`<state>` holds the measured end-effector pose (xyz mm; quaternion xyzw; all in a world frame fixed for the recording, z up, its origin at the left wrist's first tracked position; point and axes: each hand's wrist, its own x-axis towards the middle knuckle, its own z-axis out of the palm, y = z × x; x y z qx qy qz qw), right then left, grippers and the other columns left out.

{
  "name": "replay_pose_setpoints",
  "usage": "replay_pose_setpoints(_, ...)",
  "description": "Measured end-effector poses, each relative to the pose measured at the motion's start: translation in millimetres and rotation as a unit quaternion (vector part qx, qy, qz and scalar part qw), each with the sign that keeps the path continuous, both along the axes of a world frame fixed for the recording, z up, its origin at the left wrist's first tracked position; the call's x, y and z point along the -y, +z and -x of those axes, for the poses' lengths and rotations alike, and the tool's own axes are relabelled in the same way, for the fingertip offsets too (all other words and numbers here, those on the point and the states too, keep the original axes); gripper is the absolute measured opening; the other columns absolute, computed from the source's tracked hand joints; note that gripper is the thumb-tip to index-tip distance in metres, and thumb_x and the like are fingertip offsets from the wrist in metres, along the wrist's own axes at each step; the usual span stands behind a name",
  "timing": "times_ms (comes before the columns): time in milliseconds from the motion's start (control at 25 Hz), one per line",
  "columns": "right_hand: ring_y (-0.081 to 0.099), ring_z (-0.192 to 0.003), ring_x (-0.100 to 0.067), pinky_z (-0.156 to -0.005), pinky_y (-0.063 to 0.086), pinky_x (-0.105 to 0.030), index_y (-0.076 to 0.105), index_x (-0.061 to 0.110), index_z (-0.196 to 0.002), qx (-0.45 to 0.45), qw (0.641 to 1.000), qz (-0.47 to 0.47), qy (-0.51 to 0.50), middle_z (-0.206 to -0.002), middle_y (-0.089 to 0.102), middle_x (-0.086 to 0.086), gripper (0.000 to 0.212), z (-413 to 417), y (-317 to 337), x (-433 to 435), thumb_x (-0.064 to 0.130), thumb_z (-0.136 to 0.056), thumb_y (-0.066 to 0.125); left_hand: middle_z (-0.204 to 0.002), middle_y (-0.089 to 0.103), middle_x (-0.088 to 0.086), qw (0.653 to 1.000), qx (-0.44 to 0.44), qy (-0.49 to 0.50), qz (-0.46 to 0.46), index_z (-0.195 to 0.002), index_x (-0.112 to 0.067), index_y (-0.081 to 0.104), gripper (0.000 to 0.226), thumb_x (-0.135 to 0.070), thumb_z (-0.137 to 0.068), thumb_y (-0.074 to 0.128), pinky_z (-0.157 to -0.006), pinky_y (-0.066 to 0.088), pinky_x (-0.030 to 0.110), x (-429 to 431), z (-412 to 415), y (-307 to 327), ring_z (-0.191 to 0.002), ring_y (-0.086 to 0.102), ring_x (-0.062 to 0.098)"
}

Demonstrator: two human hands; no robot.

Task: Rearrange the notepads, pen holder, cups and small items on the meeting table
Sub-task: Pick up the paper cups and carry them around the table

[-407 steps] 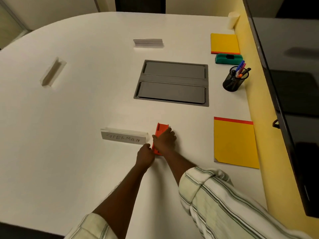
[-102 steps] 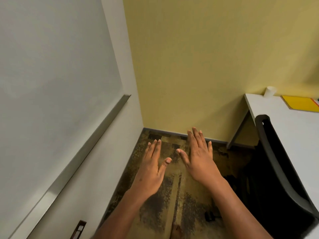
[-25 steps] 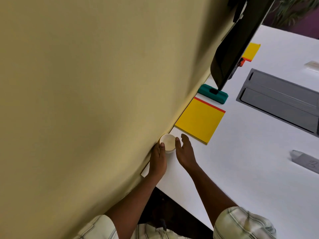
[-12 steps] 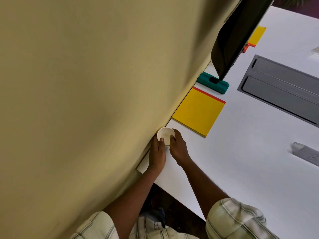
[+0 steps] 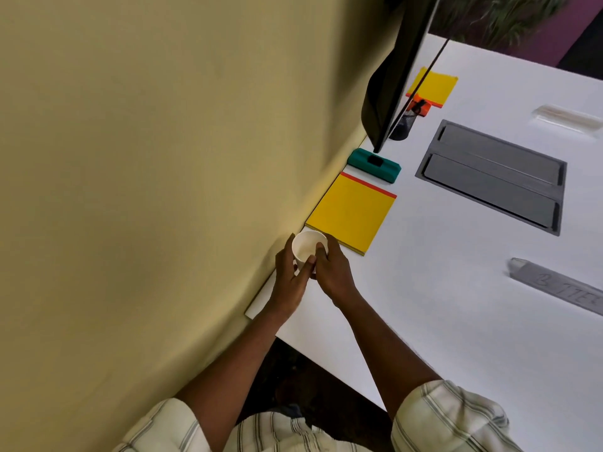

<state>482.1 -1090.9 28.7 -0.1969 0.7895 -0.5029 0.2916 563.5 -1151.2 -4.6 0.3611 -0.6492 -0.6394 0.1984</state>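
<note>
Currently the cup (image 5: 305, 248) sits clasped between left hand (image 5: 288, 283) and right hand (image 5: 333, 272).

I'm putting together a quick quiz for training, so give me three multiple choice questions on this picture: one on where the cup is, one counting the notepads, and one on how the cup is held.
1. Where is the cup?
A) by the wall, next to the near notepad
B) on the grey panel
C) beside the pen holder

2. How many yellow notepads show?
A) one
B) two
C) three

3. What grips the cup?
A) one hand
B) no hand
C) both hands

Answers:
1 A: it is close to the wall, just short of that notepad.
2 B: there is the near one and a far notepad.
3 C: the left hand and the right hand both curl fingers round it.
</note>
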Motion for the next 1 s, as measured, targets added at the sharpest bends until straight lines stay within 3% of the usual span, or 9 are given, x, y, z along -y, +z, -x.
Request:
replay_pose_setpoints(120, 0.053, -0.116, -0.031, -0.092, 0.051, -0.050, 0.038, 0.013, -0.137, -0.024, 0.999, 0.029, -0.001, -0.133, 0.050, -0.013, 0.036, -6.7, 23.3, -20.6, 0.023, -0.102, 0.034, -0.121, 0.038, -0.014, 0.999, -0.022, -0.030, 0.016, -0.132, -0.049, 0.032, 0.047, -0.027, -0.095, 0.051, -0.087, 0.044, 0.010, -17.6, -8.3, 22.1, -0.121, 0.042, 0.008)
replay_pose_setpoints(240, 0.053, -0.116, -0.031, -0.090, 0.052, -0.049, 0.037, 0.012, -0.137, -0.047, 0.998, 0.046, -0.002, -0.133, 0.049, -0.014, 0.038, -19.7, 45.3, -46.2, 0.026, -0.102, 0.034, -0.131, 0.035, -0.004, 0.997, -0.042, -0.044, 0.044, -0.143, -0.028, 0.029, 0.050, -0.019, -0.097, 0.047, -0.087, 0.043, 0.004, -38.6, -20.0, 42.1, -0.126, 0.041, 0.013)
replay_pose_setpoints(360, 0.050, -0.119, -0.029, -0.091, 0.051, -0.049, 0.035, 0.011, -0.139, -0.075, 0.995, 0.067, -0.001, -0.136, 0.048, -0.014, 0.041, -38.6, 69.5, -75.1, 0.029, -0.102, 0.033, -0.141, 0.036, -0.001, 0.995, -0.065, -0.055, 0.060, -0.145, -0.021, 0.026, 0.047, -0.018, -0.100, 0.039, -0.088, 0.038, -0.001, -66.5, -33.7, 72.6, -0.128, 0.039, 0.012)
replay_pose_setpoints(680, 0.048, -0.120, -0.027, -0.093, 0.050, -0.043, 0.029, 0.013, -0.142, -0.101, 0.990, 0.096, 0.004, -0.138, 0.045, -0.011, 0.049, -94.6, 120.2, -131.6, 0.039, -0.101, 0.034, -0.127, 0.041, -0.015, 0.991, -0.084, -0.064, 0.087, -0.145, -0.025, 0.025, 0.044, -0.026, -0.102, 0.032, -0.071, 0.035, -0.008, -127.3, -87.8, 138.1, -0.104, 0.045, -0.014)
replay_pose_setpoints(880, 0.046, -0.123, -0.027, -0.093, 0.049, -0.040, 0.025, 0.014, -0.145, -0.115, 0.988, 0.107, -0.006, -0.142, 0.041, -0.010, 0.056, -122.1, 146.1, -146.0, 0.044, -0.099, 0.036, -0.128, 0.047, -0.011, 0.989, -0.088, -0.068, 0.093, -0.136, -0.038, 0.033, 0.037, -0.039, -0.100, 0.028, -0.069, 0.039, -0.004, -133.5, -110.3, 158.1, -0.106, 0.049, -0.009)
replay_pose_setpoints(1000, 0.046, -0.123, -0.027, -0.092, 0.049, -0.039, 0.023, 0.015, -0.145, -0.124, 0.986, 0.107, -0.032, -0.144, 0.040, -0.010, 0.059, -135.5, 164.6, -153.2, 0.048, -0.098, 0.035, -0.137, 0.048, -0.006, 0.983, -0.106, -0.133, 0.066, -0.132, -0.046, 0.034, 0.044, -0.058, -0.090, 0.028, -0.090, 0.047, 0.017, -126.3, -119.3, 169.7, -0.123, 0.050, 0.011)
